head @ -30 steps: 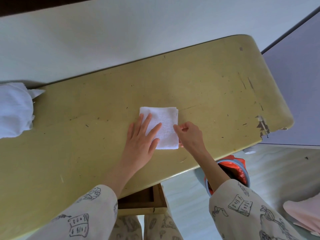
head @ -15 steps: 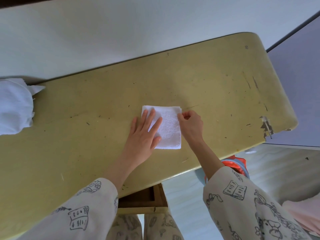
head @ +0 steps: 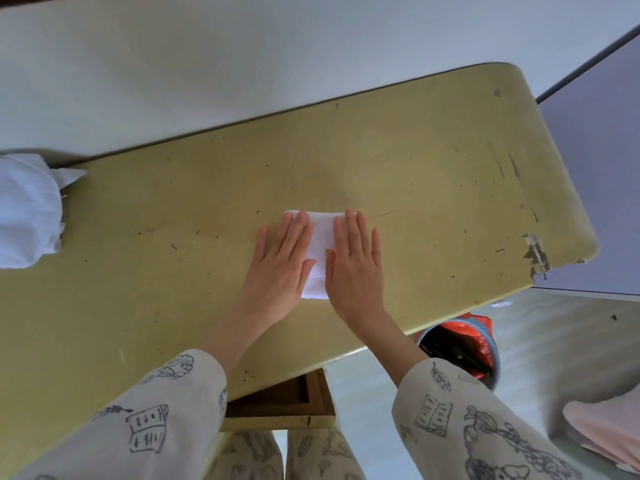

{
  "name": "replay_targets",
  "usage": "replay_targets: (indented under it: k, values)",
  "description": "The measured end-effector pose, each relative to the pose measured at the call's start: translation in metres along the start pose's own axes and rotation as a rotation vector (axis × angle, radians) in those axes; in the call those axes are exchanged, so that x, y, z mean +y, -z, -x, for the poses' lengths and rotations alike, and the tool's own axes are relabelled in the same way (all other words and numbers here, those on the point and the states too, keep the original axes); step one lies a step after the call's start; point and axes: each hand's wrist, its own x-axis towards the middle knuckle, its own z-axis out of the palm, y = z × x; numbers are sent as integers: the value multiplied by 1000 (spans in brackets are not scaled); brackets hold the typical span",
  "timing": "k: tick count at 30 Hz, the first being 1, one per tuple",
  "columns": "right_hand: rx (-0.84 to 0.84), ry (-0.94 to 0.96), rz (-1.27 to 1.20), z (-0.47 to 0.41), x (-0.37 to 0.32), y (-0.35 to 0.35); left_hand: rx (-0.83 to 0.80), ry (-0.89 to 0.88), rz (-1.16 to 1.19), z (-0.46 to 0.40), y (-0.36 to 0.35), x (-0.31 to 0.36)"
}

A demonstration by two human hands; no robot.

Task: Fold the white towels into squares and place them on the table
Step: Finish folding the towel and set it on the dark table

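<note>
A small folded white towel (head: 320, 244) lies flat near the middle of the yellow table (head: 433, 174). My left hand (head: 281, 268) presses flat on the towel's left side, fingers straight. My right hand (head: 353, 263) lies flat on its right side, fingers straight too. Only a narrow strip of the towel shows between the two hands, plus its far edge. A bundle of crumpled white towels (head: 27, 213) sits at the table's far left end.
A blue bin (head: 460, 351) with a red liner stands on the floor under the table's right front edge. An open wooden drawer (head: 280, 400) sticks out below the table's front. A white wall runs behind the table. Pink cloth (head: 606, 427) lies at lower right.
My right hand let go of the towel's right edge, opened and came down flat on the towel. My left hand stayed pressed on the left side.
</note>
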Motion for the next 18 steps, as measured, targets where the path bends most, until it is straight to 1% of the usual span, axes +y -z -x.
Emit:
replay_targets:
  k: [3, 6, 9, 16, 18]
  values:
    - [-66, 4, 33, -1, 6, -11, -13, -27, -68, -1, -4, -7]
    - [-78, 23, 33, 0, 12, -17, -24, -46, -114, 1, -6, -13]
    - [-79, 17, 38, 0, 10, -17, -8, -51, -118, 1, -6, -12]
    - [-168, -1, 88, -2, 6, -10, -31, -45, -135, 1, -5, -11]
    - [-189, 1, 61, -5, 6, -6, -32, -27, -165, 0, -1, -9]
